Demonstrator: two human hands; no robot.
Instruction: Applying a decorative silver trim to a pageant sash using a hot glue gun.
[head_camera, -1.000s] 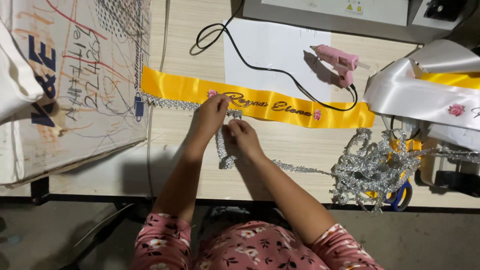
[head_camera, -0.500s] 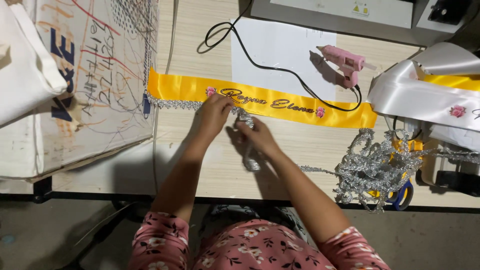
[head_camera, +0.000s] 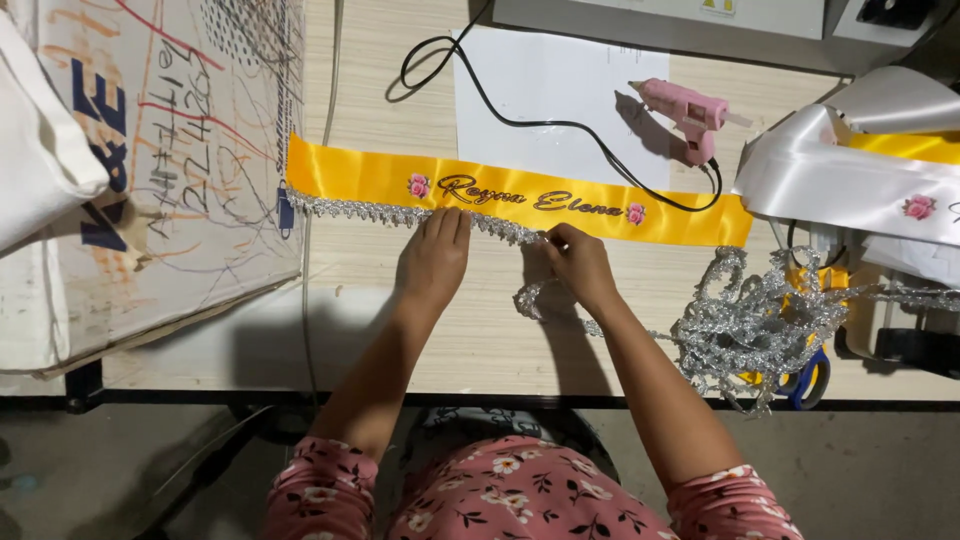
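i see my left hand pressing flat on the silver beaded lace trim along the yellow satin sash's lower edge on the wooden table; my right hand pinches the trim.

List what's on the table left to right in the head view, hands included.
White cloth bag → scribbled cardboard sheet → left hand → right hand → pink glue gun → heap of silver trim → white satin sash.

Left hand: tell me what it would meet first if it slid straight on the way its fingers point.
The left hand points up-table; its fingertips already press the silver trim, so next probably comes the yellow sash.
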